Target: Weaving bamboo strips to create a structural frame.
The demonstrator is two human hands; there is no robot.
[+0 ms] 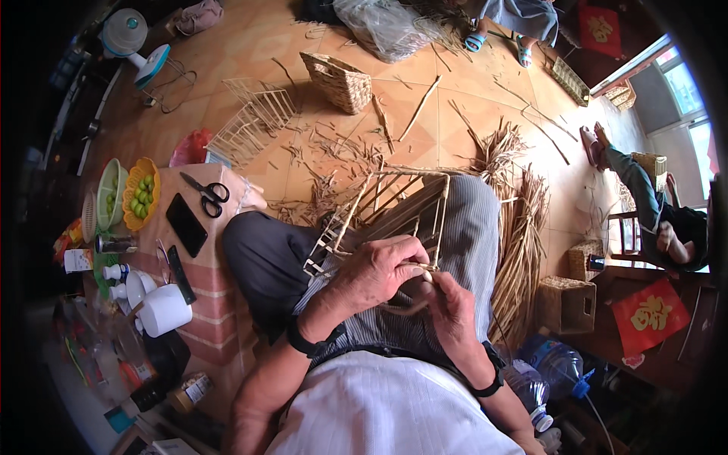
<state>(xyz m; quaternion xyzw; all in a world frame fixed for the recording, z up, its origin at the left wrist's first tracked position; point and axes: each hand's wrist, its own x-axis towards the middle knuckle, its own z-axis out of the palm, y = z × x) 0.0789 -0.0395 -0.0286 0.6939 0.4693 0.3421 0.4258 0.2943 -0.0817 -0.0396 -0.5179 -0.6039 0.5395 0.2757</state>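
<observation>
A box-shaped basket frame (442,208) of thin rods, its edges pale and straw-coloured, rests tilted across my lap. At its near corner my left hand (383,269) is closed, thumb and fingertips pinching a dried plant strand (409,309) against the rim. My right hand (455,303) meets it there, also closed in a pinch on the strand, close to the left fingertips. A loop of the strand hangs below the hands. The fingers partly hide where strand and rod touch.
Bundles of dried stalks (523,258) lie right of my knee. Ahead on the tiles are a woven basket (337,82), a bare frame (254,114) and scraps. Black scissors (206,195) and a phone (186,225) lie on the left table. Other people sit at far right and top.
</observation>
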